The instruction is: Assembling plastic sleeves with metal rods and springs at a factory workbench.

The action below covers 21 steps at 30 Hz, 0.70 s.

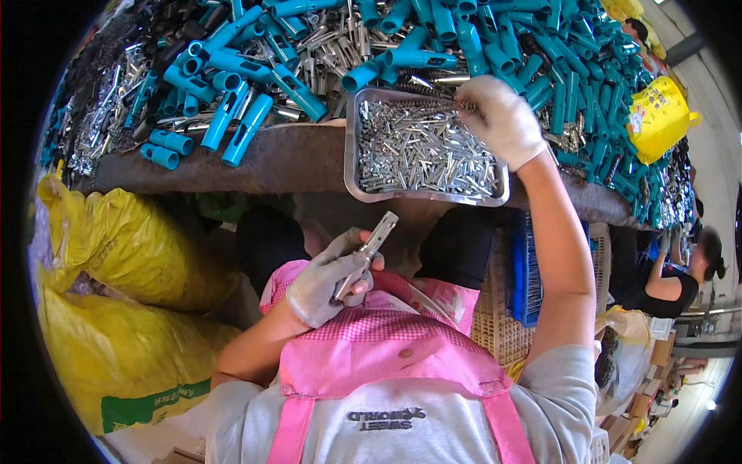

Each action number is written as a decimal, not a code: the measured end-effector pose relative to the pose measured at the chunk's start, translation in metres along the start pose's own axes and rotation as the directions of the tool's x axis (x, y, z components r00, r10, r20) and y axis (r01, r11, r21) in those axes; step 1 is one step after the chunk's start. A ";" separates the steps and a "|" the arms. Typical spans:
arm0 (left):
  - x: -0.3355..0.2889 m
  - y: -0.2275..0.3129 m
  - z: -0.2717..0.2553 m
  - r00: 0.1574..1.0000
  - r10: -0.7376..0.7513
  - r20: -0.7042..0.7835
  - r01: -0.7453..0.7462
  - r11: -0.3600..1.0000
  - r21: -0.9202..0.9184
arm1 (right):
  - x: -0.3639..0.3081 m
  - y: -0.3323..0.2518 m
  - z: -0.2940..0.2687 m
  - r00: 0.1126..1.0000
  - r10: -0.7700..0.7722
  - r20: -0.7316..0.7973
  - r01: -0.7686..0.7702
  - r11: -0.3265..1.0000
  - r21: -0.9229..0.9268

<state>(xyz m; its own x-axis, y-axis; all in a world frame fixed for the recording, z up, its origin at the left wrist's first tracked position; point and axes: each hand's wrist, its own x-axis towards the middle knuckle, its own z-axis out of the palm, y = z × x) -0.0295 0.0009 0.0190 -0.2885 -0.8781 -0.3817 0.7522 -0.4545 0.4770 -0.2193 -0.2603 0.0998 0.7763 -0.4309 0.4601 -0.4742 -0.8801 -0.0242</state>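
My left hand (328,280), in a pale work glove, is closed around a slotted silver metal tube (369,246). It holds the tube tilted, upper end toward the tray, above my lap. My right hand (502,124), gloved too, reaches to the far right corner of a metal tray (352,166). Its fingers are curled around a dark coil spring (470,112), and part of the grip is hidden. Many small silver pins (429,158) fill the tray, and more dark springs (398,104) lie along its far side.
Teal slotted tubes (297,93) are heaped across the bench, with silver metal parts (328,54) among them. A yellow container (659,120) stands at the right. Yellow sacks (139,255) crowd the left, and a blue crate (528,267) is below the bench. Another person (672,286) sits farther right.
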 end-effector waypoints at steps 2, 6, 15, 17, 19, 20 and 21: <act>-0.001 0.004 -0.002 0.999 0.017 0.028 -0.016 1.000 -0.026 | 0.005 0.019 -0.005 0.918 0.339 -0.204 -0.273 0.917 0.292; 0.007 0.007 -0.006 1.000 0.010 0.017 -0.008 0.994 -0.108 | -0.009 0.016 -0.008 0.735 0.667 0.124 -0.354 0.220 0.909; 0.020 0.014 0.012 0.993 -0.107 0.047 0.108 0.994 -0.024 | -0.088 -0.098 0.013 0.814 0.475 0.334 -0.330 -0.095 0.939; 0.020 0.014 0.015 0.991 -0.125 0.042 0.123 0.992 0.030 | -0.096 -0.098 0.004 0.821 0.465 0.331 -0.331 -0.085 0.940; 0.018 0.013 0.018 0.994 -0.103 0.042 0.093 0.975 0.200 | -0.107 -0.100 0.004 0.813 0.485 0.323 -0.339 -0.056 0.939; 0.018 0.013 0.021 0.993 -0.105 0.059 0.087 0.962 0.257 | -0.110 -0.102 0.003 0.796 0.504 0.335 -0.381 -0.011 0.924; 0.019 0.013 0.023 0.988 -0.140 0.058 0.117 0.947 0.298 | -0.113 -0.104 -0.002 0.816 0.445 0.369 -0.400 -0.025 0.916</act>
<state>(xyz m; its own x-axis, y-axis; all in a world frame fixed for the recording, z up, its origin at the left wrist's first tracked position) -0.0384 -0.0247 0.0360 -0.4248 -0.8130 -0.3981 0.5022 -0.5775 0.6436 -0.2585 -0.1192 0.0518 0.5756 -0.8169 0.0372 0.0818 0.0122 -0.9966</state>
